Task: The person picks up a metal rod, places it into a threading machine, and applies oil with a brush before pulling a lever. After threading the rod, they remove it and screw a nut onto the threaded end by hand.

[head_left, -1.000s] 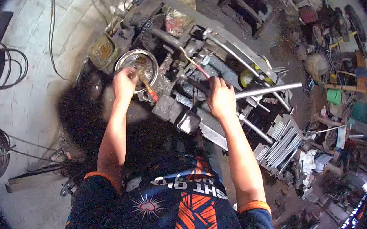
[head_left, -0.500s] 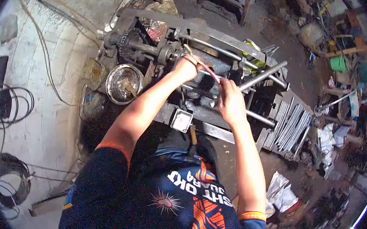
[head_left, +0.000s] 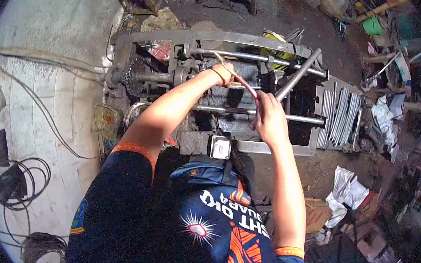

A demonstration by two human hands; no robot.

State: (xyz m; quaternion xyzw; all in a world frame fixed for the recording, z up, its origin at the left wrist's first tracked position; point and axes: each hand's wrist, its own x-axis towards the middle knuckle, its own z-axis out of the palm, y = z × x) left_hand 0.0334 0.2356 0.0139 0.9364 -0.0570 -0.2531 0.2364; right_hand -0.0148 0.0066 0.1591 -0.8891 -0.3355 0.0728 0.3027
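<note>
Both hands are over a greasy metal machine (head_left: 249, 147) with shiny round guide rods (head_left: 212, 109). My left hand (head_left: 223, 74) is closed around a thin, stick-like tool with a tan end (head_left: 219, 57) and a pinkish-red length (head_left: 247, 86). Its exact kind cannot be made out. At the red end, my right hand (head_left: 271, 118) is closed on the same tool, its fingers curled downward. A thick grey metal bar (head_left: 299, 75) slants up just beyond the right hand. Between my forearms, at the machine's near edge, sits a small whitish square box (head_left: 220, 147).
Several thin metal rods (head_left: 342, 116) lie side by side at the machine's right end. A chain (head_left: 130, 77) and shaft occupy its left end. Cables (head_left: 36, 102) cross the pale floor at left. White crumpled sacks (head_left: 349, 188) lie at lower right.
The view has turned, so the machine looks more level. Both hands keep hold of the tool in nearly the same pose. My left forearm now covers most of the round bowl.
</note>
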